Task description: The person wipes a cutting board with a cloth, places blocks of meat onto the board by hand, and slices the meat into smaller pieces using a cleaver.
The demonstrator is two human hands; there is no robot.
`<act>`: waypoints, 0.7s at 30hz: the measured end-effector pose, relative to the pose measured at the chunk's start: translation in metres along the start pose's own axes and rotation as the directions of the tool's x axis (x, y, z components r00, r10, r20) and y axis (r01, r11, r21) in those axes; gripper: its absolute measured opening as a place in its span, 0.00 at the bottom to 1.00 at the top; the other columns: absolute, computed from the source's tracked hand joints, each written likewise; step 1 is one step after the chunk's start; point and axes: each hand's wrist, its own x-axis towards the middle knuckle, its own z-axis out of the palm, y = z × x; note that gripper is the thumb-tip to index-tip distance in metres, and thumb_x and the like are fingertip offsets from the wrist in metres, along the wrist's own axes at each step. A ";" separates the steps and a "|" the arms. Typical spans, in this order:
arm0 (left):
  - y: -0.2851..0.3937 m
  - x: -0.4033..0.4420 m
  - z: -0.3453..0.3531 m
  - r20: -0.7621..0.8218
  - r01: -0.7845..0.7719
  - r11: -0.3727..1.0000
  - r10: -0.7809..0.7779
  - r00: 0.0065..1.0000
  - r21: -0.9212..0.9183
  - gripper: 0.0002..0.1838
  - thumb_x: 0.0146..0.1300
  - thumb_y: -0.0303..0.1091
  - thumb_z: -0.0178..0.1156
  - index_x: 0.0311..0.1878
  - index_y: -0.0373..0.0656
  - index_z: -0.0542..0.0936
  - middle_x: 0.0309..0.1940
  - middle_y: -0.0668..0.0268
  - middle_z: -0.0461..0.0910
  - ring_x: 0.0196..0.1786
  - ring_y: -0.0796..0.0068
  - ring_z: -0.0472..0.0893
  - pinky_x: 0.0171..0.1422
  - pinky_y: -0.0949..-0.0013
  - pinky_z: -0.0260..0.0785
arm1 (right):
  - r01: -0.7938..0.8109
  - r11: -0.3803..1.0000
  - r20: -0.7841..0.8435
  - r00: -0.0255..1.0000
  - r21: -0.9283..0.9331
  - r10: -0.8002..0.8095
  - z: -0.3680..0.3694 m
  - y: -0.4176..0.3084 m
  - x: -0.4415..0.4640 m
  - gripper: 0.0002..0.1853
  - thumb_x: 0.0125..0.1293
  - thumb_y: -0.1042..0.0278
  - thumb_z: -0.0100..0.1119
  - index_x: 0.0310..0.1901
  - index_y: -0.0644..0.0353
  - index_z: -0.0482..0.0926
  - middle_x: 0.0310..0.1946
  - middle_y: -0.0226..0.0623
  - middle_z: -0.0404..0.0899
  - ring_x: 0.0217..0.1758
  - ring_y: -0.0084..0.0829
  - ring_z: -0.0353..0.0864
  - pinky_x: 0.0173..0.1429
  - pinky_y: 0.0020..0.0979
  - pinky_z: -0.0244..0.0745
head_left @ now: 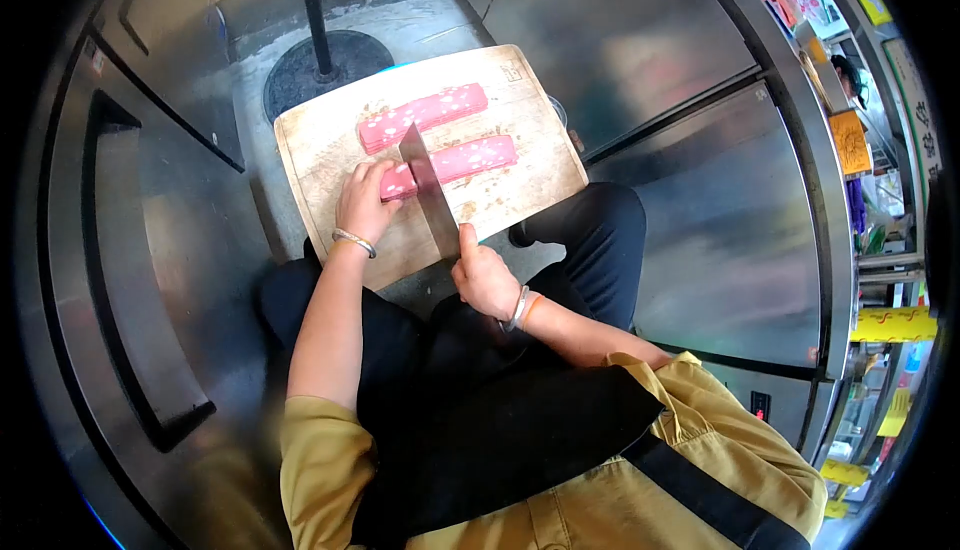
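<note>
My right hand (487,281) is closed round the handle of a broad cleaver (432,193). Its blade lies across the nearer of two pink, white-speckled meat strips (473,157), close to the strip's left end. My left hand (366,197) steadies that left end, fingers bent against it, just left of the blade. Behind it, a second meat strip (425,115) lies roughly parallel, apart from both hands. Both strips look like stacked slices and rest on a wooden cutting board (330,240). Whether the blade has gone through the strip cannot be seen.
The board sits over my knees, with small crumbs scattered on it. A black pole on a round base (330,65) stands just behind it. Steel cabinet doors (725,220) rise on the right, and another steel door (150,250) is close on the left.
</note>
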 end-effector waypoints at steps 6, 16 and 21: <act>-0.006 -0.001 0.001 -0.005 -0.025 1.000 0.025 1.000 0.009 0.29 0.42 0.28 0.70 0.52 0.48 0.76 0.49 0.63 0.73 0.50 0.57 0.74 0.55 0.61 0.69 | -0.061 0.989 0.073 0.996 0.133 0.051 0.001 0.003 -0.005 0.25 0.60 0.78 0.47 0.57 0.76 0.52 0.15 0.44 0.73 0.16 0.43 0.73 0.23 0.43 0.68; 0.013 0.000 -0.009 -0.145 -0.202 0.978 0.209 0.967 0.062 0.27 0.44 0.35 0.71 0.51 0.47 0.77 0.50 0.63 0.75 0.59 0.58 0.68 0.63 0.59 0.62 | 0.028 0.999 -0.164 0.986 0.041 -0.021 -0.054 0.005 -0.015 0.25 0.58 0.78 0.51 0.57 0.74 0.57 0.19 0.57 0.72 0.25 0.57 0.73 0.29 0.50 0.66; 0.028 0.005 0.011 -0.119 -0.232 0.964 0.247 0.962 0.132 0.26 0.45 0.37 0.70 0.51 0.46 0.77 0.53 0.66 0.75 0.62 0.59 0.67 0.68 0.55 0.55 | -0.020 0.997 -0.138 0.990 0.071 0.029 -0.055 0.008 -0.014 0.21 0.57 0.78 0.51 0.53 0.69 0.59 0.19 0.56 0.72 0.27 0.57 0.74 0.31 0.52 0.66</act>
